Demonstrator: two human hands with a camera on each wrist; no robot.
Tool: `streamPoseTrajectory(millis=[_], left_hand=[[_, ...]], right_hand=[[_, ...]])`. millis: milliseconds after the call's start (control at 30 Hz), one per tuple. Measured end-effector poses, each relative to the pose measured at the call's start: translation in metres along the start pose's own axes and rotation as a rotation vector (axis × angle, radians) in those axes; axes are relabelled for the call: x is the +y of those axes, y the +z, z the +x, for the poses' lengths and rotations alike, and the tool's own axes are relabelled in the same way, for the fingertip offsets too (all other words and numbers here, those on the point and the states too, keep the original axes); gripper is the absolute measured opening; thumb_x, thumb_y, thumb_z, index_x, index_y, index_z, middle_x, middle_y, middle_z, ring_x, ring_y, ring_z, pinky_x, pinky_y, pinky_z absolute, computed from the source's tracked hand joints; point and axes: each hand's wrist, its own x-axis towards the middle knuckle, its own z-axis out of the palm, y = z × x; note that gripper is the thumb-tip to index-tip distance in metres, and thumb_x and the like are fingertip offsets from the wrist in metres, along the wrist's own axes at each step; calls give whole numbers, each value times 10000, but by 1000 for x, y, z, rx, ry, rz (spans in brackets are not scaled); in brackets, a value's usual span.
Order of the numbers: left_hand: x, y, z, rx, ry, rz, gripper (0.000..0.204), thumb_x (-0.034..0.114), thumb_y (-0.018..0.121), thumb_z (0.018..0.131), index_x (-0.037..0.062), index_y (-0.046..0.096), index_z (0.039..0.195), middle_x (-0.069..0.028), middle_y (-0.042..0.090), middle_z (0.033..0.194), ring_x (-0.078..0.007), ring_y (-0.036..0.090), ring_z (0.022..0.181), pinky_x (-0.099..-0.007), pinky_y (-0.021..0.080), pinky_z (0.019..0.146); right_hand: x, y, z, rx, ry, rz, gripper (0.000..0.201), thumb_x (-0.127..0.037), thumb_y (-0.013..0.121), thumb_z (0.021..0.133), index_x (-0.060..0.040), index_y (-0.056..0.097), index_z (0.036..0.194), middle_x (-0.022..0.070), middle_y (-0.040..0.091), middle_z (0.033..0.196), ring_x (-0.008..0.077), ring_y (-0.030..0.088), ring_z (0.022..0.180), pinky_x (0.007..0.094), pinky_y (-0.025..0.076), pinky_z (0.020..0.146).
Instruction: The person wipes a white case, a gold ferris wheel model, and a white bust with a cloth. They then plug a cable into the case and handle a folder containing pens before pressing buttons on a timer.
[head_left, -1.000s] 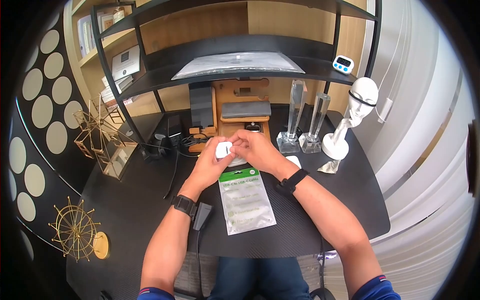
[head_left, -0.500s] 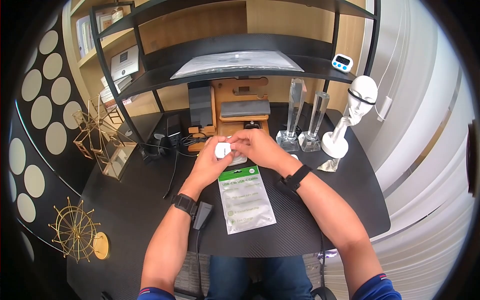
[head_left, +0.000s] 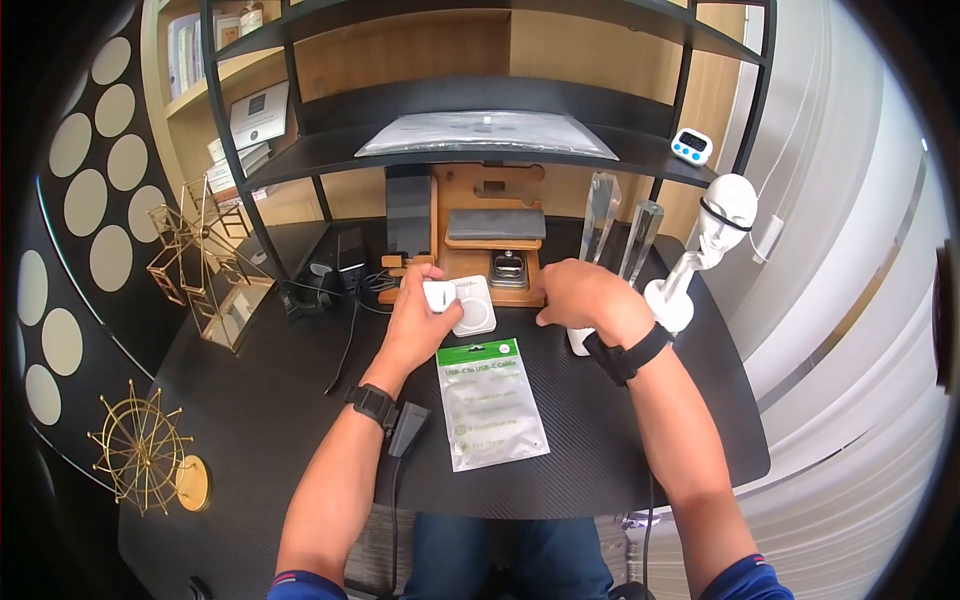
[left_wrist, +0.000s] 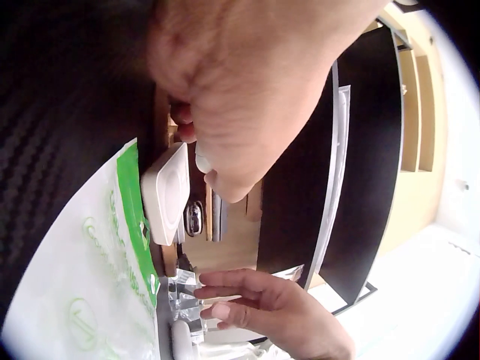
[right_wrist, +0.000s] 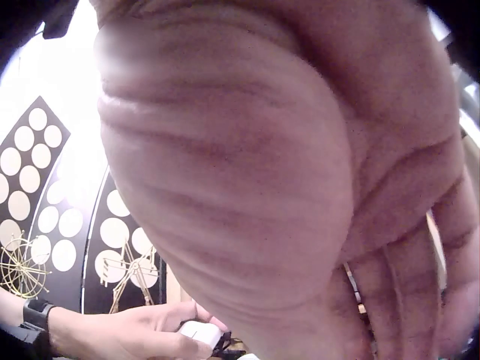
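Note:
My left hand (head_left: 413, 325) grips a small white rounded case (head_left: 437, 295) between thumb and fingers, above the desk. The case (right_wrist: 201, 332) shows a thin seam line in the right wrist view. Just right of it lies a white square pad (head_left: 478, 318) with a ring on its face. To the right, my right hand (head_left: 592, 298) is in the air with loosely extended fingers, and the left wrist view shows nothing in that hand (left_wrist: 262, 304). Beneath its wrist, a white object (head_left: 577, 343) is partly hidden. A green-topped USB-C cable pouch (head_left: 495, 410) lies flat in front.
Behind the hands stands a wooden organizer (head_left: 465, 262) with a phone and a watch. Crystal trophies (head_left: 600, 220) and a white head statue (head_left: 725, 215) stand at right. Left are cables (head_left: 375, 282) and a gold Ferris wheel model (head_left: 140, 445). A black shelf (head_left: 330, 150) spans the back.
My right hand has let go of the white case and moved right, its fingers loosening. My left hand keeps the case, and the white square pad is more exposed. The head view has shifted slightly.

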Motion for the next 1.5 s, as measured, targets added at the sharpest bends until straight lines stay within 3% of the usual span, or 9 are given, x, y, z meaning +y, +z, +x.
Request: streamPoseTrajectory(millis=[133,200,300,700,1000,1100,1167,1433,1500], left_hand=[[0,-2,1,-81,1,116,533,182,803,880,29,532,1313,-200,608,1289,-336,658,1154,-400,526,989],[-2,-1,2,-99,-8,114,567,186,806,881,29,518,1343,-198,606,1289,-333,659,1162,-399,528,993],[0,1,0,-103,11,-24,631,135,780,914,36,448,1442,-140,560,1239,-212,594,1174,-343,502,1003],[1,4,2,-181,-96,-310,791,175,740,968,62,282,1603,-115,566,1281,-209,615,1178,-338,526,994],[1,7,1,-228,-107,-375,675,229,716,997,19,399,1554,-150,615,1386,-183,637,1142,-329,521,1009],[-2,8,3,-183,-158,-438,567,148,725,986,17,488,1483,-63,586,1231,-133,607,1066,-298,517,943],[11,2,2,-27,-142,6,497,198,750,981,-9,570,1396,-67,596,1162,-127,609,932,-297,531,864],[-2,1,-1,-97,-152,149,571,220,814,915,-31,583,1373,-87,602,1112,-132,609,799,-298,548,755],[-3,1,-1,-160,-153,136,615,210,826,901,-44,566,1397,-97,599,1143,-131,617,803,-297,554,752]], right_hand=[[-16,22,14,76,-223,169,380,-145,819,868,-29,748,1223,217,750,1154,409,701,1124,486,554,968],[-28,36,19,331,-473,314,490,-81,804,857,-41,681,1330,199,698,1210,416,688,1138,492,554,966],[-48,35,12,344,-513,308,608,-37,789,853,-67,602,1431,168,647,1242,413,683,1134,496,558,961],[-62,57,19,574,-469,357,454,-34,728,845,-22,642,1290,174,644,1153,436,710,995,527,580,857],[-55,62,23,574,-435,412,456,-107,808,826,-18,669,1252,186,651,1174,437,703,1019,502,585,875],[-52,68,29,622,-353,463,426,-124,821,833,1,701,1222,200,669,1171,432,707,1022,486,587,886],[-48,73,33,637,-324,429,387,-136,810,844,20,694,1179,208,668,1147,437,711,1001,497,589,878],[-41,81,35,624,-256,338,307,-185,817,868,34,708,1054,226,685,1113,430,721,986,514,587,865],[-40,80,34,529,-205,347,423,-180,809,889,48,714,1232,218,697,1175,420,700,1092,481,557,958]])
